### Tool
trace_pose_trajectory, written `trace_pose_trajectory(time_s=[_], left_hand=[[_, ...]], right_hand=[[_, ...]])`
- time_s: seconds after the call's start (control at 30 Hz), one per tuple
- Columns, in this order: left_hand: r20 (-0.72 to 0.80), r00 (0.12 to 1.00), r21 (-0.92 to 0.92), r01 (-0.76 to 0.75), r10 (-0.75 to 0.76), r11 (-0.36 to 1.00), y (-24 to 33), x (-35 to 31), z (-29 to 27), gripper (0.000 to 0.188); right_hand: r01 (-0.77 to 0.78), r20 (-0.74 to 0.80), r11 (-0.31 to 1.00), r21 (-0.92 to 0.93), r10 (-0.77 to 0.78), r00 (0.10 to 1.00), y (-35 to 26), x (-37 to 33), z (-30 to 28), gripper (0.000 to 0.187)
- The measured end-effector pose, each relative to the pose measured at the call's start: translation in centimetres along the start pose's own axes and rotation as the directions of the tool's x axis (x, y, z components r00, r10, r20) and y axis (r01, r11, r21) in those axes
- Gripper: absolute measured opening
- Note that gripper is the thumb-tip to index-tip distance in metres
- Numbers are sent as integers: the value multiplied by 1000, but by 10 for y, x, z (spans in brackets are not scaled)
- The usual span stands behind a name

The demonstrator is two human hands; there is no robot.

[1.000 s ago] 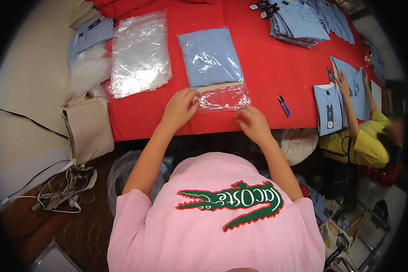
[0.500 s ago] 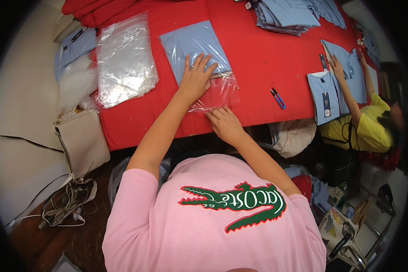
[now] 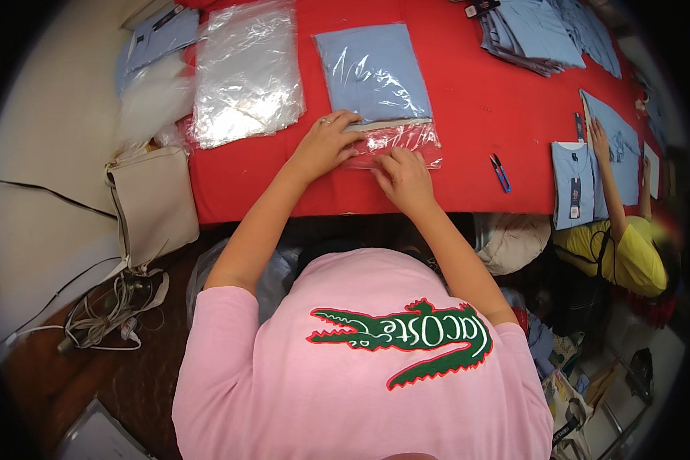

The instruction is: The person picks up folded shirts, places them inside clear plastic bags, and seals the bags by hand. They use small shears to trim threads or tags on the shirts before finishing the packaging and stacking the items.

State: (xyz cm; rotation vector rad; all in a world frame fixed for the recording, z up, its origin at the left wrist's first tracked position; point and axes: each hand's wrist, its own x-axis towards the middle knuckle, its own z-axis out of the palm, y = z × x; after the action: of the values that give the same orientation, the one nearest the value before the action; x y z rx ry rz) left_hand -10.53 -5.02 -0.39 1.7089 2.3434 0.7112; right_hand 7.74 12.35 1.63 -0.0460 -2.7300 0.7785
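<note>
Bagged blue garment (image 3: 376, 73) lies right of the clear-bag stack (image 3: 245, 77), already inside its film, end flap (image 3: 418, 139) apparently not folded over, my left hand (image 3: 326, 144) and right hand (image 3: 409, 178) half-curled at it, can't tell if either pinches.

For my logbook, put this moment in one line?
left hand: at clear plastic bag; right hand: bag's lower end; inside: folded blue cloth

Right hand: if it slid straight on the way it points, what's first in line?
Likely the clear bag flap, just ahead of the right hand; its fingers may already touch it, but contact is hard to tell.
</note>
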Motion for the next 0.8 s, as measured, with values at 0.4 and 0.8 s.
trace_pose_trajectory(time_s=[0.4,0.8], left_hand=[[-93,996,160,3,12,987,-11,-26,36,55],[-77,997,138,4,7,990,-9,-27,31,56]], right_hand=[[-145,73,984,107,137,988,15,-20,28,15],[262,74,950,-170,-253,965,11,-4,34,10]])
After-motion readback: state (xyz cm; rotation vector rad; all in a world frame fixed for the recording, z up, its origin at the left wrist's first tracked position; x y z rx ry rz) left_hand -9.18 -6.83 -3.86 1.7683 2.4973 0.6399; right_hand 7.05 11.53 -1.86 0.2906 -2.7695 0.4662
